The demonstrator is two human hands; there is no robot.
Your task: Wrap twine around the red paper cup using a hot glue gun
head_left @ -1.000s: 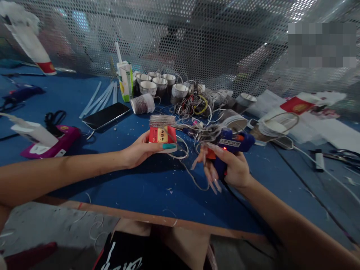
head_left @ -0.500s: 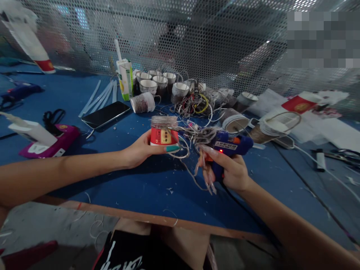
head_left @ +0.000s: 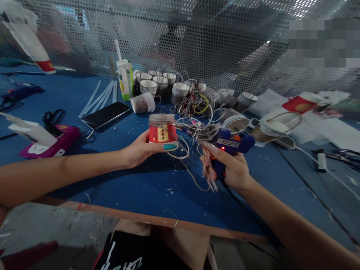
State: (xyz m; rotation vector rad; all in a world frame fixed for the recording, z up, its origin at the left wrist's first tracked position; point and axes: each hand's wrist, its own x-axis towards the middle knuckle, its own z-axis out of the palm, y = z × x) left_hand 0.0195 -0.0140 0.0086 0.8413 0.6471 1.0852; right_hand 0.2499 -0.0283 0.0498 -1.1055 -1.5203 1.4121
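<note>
"Holding what, the left hand (head_left: 138, 150)?"
"It grasps the red cup (head_left: 155, 134), just toward nine o'clock from the view's centre."
"And the right hand (head_left: 236, 172)?"
"This one is wrapped around the blue glue gun (head_left: 246, 144), at three o'clock from the cup."

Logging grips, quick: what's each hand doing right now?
Left hand: closed on a red cup with cord wound around its upper part.
Right hand: closed on a blue glue gun.
</note>
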